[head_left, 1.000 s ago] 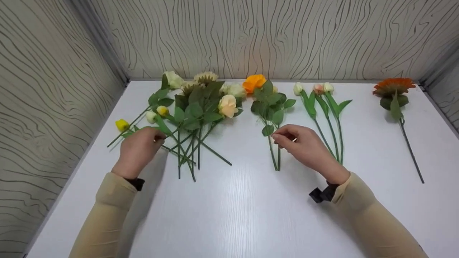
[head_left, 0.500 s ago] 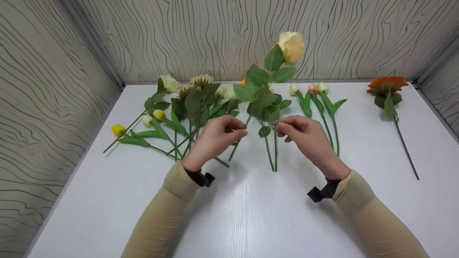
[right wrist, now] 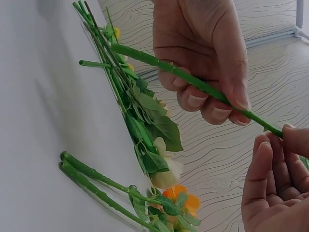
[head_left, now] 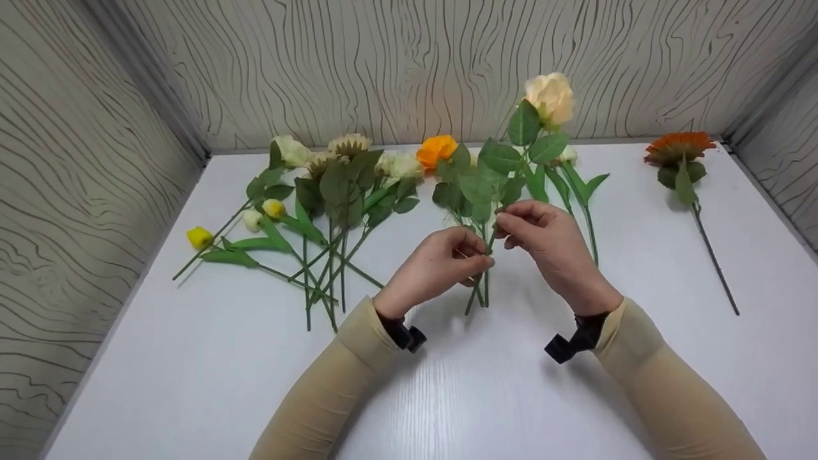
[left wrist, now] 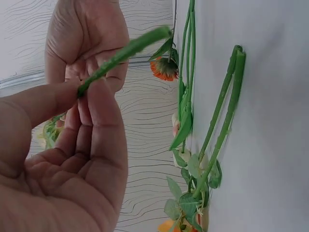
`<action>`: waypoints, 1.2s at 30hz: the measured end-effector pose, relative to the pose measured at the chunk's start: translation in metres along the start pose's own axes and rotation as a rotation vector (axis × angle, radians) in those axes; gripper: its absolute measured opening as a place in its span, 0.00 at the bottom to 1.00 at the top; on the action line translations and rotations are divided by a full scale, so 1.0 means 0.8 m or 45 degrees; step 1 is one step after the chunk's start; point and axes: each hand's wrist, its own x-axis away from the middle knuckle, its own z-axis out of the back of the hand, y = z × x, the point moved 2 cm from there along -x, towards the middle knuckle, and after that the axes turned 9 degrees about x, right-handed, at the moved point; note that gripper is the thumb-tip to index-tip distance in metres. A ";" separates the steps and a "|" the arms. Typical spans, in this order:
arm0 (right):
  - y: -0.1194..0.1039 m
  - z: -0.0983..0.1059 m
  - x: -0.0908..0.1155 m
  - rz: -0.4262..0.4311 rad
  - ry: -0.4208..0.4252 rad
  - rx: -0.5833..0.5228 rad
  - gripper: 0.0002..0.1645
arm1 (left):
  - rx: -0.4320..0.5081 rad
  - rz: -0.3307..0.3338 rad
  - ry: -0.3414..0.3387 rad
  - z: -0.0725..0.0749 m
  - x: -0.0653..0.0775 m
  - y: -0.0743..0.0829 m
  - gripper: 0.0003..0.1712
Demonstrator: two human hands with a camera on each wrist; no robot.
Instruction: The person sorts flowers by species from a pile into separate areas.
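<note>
A peach rose [head_left: 548,99] with green leaves is held up off the white table. Its stem [right wrist: 193,84] passes between both hands. My left hand [head_left: 441,262] pinches the lower stem between thumb and fingers, leaving the cut end sticking out. Higher up, just under the leaves, my right hand [head_left: 553,246] pinches the same stem with thumb and fingertips. Behind the hands an orange flower [head_left: 437,151] lies on the table, its leaves partly covered by the rose's. Two stems [left wrist: 224,111] lie side by side on the table below the raised stem.
To the left lies a crossed pile of stems with white roses [head_left: 402,166], pale daisy-like flowers [head_left: 349,145] and yellow tulips [head_left: 199,237]. Tulips [head_left: 591,191] lie behind my right hand, partly hidden. A rust-orange flower [head_left: 680,150] lies far right. Patterned walls [head_left: 358,64] enclose the table.
The left hand has lifted the peach rose from the left pile and carried it right to the right hand. The right hand, previously by the orange flower's stems, now pinches the rose stem.
</note>
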 end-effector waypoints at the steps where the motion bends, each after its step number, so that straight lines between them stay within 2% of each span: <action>1: 0.000 0.001 0.000 -0.004 0.007 -0.005 0.22 | 0.007 0.011 -0.022 -0.001 0.000 0.000 0.07; 5: -0.002 0.006 0.000 -0.021 0.039 -0.032 0.25 | 0.013 0.058 -0.100 -0.003 0.001 -0.002 0.04; 8: -0.003 0.008 0.001 -0.035 0.059 -0.065 0.27 | 0.025 0.064 -0.126 -0.006 0.001 -0.004 0.04; 12: -0.002 0.005 0.002 -0.039 0.045 -0.100 0.26 | 0.030 0.047 -0.107 -0.009 0.003 -0.007 0.05; 21: 0.003 -0.002 0.001 -0.062 0.026 -0.045 0.26 | 0.022 0.058 -0.113 -0.013 0.005 -0.010 0.06; 24: 0.004 0.000 -0.001 -0.072 0.028 -0.002 0.25 | -0.064 0.052 -0.130 -0.013 0.005 -0.008 0.07; 27: 0.005 0.009 -0.007 -0.100 0.040 0.055 0.25 | -0.276 0.008 -0.130 -0.008 0.007 0.001 0.10; 29: 0.004 0.016 -0.015 -0.128 0.041 0.116 0.26 | -0.404 -0.042 -0.091 0.001 0.010 0.012 0.12; 31: 0.003 0.022 -0.027 -0.163 0.030 0.199 0.28 | -0.468 -0.087 -0.002 0.016 0.015 0.025 0.13; 36: 0.004 0.022 -0.063 -0.255 -0.009 0.393 0.27 | -0.373 -0.193 0.230 0.058 0.034 0.052 0.12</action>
